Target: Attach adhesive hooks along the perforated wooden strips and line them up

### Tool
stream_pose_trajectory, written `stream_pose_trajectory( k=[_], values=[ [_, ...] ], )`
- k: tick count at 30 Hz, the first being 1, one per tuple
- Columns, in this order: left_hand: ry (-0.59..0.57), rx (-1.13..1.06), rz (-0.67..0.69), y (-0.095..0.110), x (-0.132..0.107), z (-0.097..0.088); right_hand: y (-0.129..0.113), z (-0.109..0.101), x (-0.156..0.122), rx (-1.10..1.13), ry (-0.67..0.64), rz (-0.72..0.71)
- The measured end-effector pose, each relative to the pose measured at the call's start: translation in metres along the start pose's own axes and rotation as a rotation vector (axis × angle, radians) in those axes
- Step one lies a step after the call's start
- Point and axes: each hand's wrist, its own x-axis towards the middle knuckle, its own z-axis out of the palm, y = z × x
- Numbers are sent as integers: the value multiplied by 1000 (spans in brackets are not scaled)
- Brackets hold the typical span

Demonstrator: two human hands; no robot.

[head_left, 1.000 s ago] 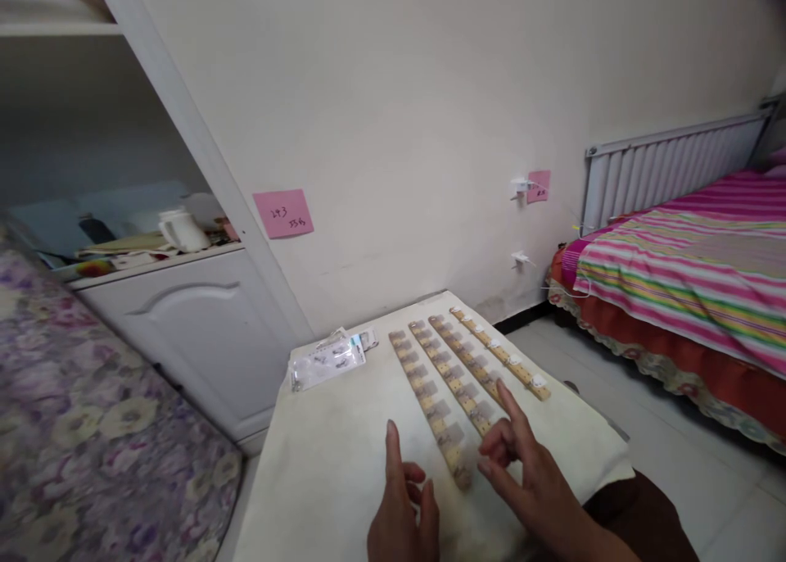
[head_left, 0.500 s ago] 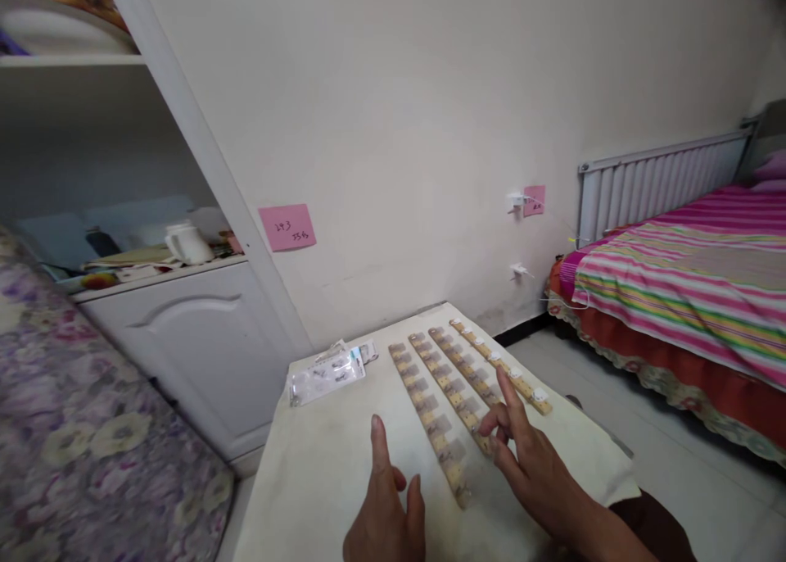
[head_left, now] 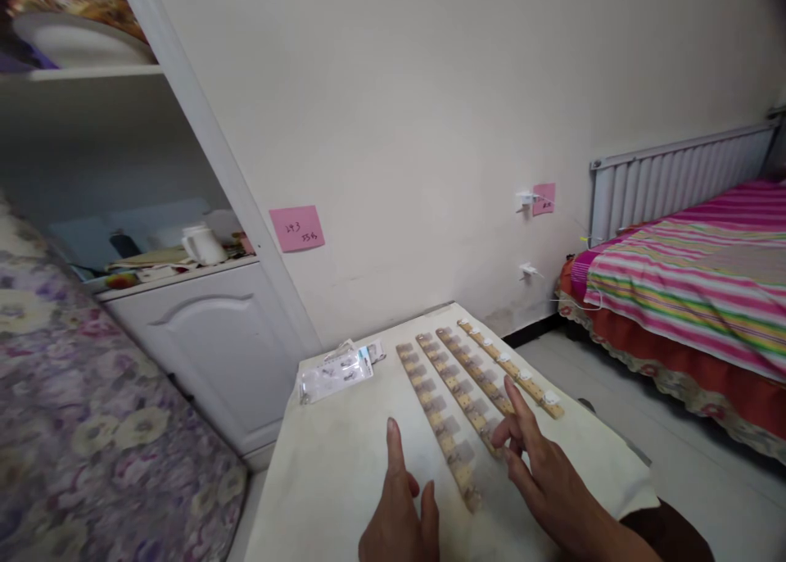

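Note:
My left hand (head_left: pixel 398 509) is over the near part of the pale table, index finger stretched forward and thumb apart. It holds nothing. To its right lies a long wooden strip (head_left: pixel 437 425) bearing a row of clear pieces. Two similar strips, a second wooden strip (head_left: pixel 458 392) and a third wooden strip (head_left: pixel 474 367), lie alongside. A fourth strip with white pieces (head_left: pixel 511 366) is farthest right. My right hand (head_left: pixel 544 464) is above the near ends of the middle strips, index finger pointing forward, other fingers bent, nothing visible in it. Whether it touches a strip I cannot tell.
Clear plastic packaging (head_left: pixel 336 373) lies at the table's (head_left: pixel 325 472) back left. A white cabinet (head_left: pixel 202 349) and a floral-covered object (head_left: pixel 116 414) stand left. A bed (head_left: pixel 688 275) is at right. Pink notes, including one pink note (head_left: pixel 297 228), and white plugs are on the wall.
The whole view has shifted slightly, so the scene sits a little farther right. Both hands keep nearly the same pose over the table, and the strips have not moved on it.

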Motion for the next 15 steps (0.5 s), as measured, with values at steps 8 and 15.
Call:
stream_pose_trajectory(
  k=[8, 15],
  values=[
    [-11, 6, 8, 0, -3, 5, 0, 3, -3, -25, 18, -10],
    [-37, -115, 11, -6, -3, 9, 7, 5, -10, -23, 9, 73]
  ],
)
